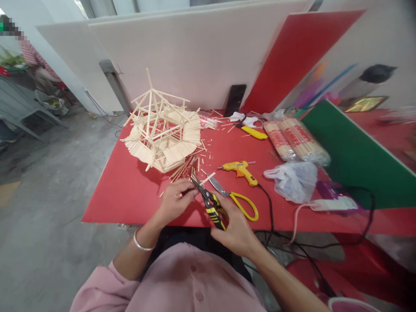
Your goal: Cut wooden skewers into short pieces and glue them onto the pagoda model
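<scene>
My right hand [234, 227] is wrapped round the black-and-yellow handles of a pair of pliers [210, 207]. The jaws of the pliers reach up and left to a pale wooden stick [208, 178]. My left hand [177, 200] is closed in a pinch beside the jaws, with the stick running out from its fingertips. Just behind my hands lie loose sticks [183, 170] and cut bits. A model built of wooden sticks [162, 134], with a pointed roof frame and a slatted lower skirt, stands at the back left of the red table.
Yellow-handled scissors [243, 203] lie right of my hands, with a yellow glue gun [238, 169] behind them. Its black cord [271, 208] drops over the front edge. Farther right are bundled sticks [295, 138], a plastic bag [294, 180], a power strip [336, 204] and a green board [364, 160].
</scene>
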{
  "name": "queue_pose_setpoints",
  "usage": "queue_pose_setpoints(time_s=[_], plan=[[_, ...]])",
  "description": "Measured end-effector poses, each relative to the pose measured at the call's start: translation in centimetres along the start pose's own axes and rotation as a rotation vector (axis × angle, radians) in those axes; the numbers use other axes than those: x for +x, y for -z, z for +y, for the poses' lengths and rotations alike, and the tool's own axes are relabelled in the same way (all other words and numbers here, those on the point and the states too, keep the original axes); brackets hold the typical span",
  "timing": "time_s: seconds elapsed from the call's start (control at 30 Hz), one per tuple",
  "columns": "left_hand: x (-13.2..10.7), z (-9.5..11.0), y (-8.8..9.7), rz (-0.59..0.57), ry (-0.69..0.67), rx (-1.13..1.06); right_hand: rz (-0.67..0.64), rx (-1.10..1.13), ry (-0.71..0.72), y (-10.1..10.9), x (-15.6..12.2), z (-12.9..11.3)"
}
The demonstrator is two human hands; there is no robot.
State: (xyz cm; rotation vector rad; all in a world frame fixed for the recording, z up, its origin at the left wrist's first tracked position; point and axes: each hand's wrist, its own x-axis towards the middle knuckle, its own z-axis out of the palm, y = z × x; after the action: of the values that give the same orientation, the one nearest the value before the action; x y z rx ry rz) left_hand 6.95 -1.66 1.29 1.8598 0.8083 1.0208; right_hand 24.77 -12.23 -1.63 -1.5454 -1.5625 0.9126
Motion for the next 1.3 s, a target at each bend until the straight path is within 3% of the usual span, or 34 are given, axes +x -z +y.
queue_pose_setpoints(time_s=[0.17,0.3,0.53,0.7,0.8,0.9,1.0,1.17,1.23,1.3], plan=[[-0.2,-0.4,0.0,-0.054,0.03,-0.04,-0.1,-0.003,0.0,0.8,0.1,-0.2],[-0.1,-0.6,0.4,-0.121,0.098,-0.073,-0.108,-0.073,0.001,1.0,0.1,0.0],[-0.2,-1.0,0.3,-0.128,0.17,-0.143,-0.084,0.024,-0.026,0.0,0.0,0.5],[-0.1,-1.1,0.4,-0.053,0.195,-0.12,-0.099,0.106,-0.075,0.3,0.1,-0.1],[0.1,-1.2,0.8,-0.033,0.165,-0.067,-0.171,0.37,-0.206,0.5,-0.1,0.1],[0.1,-2.1,0.9,-0.049,0.156,-0.098,-0.424,0.924,-0.338,0.2,-0.4,0.7],[0.2,-3.9,0.4,0.008,0.187,-0.119,-0.63,1.465,-0.358,-0.1,-0.5,1.0],[0.9,-6.3,-1.1,0.173,0.153,0.127,-0.652,1.674,-0.477,-0.5,0.2,1.5],[1.2,-6.3,-1.6,0.22,0.186,0.054,-0.69,1.713,-0.513,-0.7,0.6,1.8],[1.4,-5.9,-2.0,0.171,0.246,-0.173,-0.73,1.729,-0.521,-0.9,0.7,1.9]])
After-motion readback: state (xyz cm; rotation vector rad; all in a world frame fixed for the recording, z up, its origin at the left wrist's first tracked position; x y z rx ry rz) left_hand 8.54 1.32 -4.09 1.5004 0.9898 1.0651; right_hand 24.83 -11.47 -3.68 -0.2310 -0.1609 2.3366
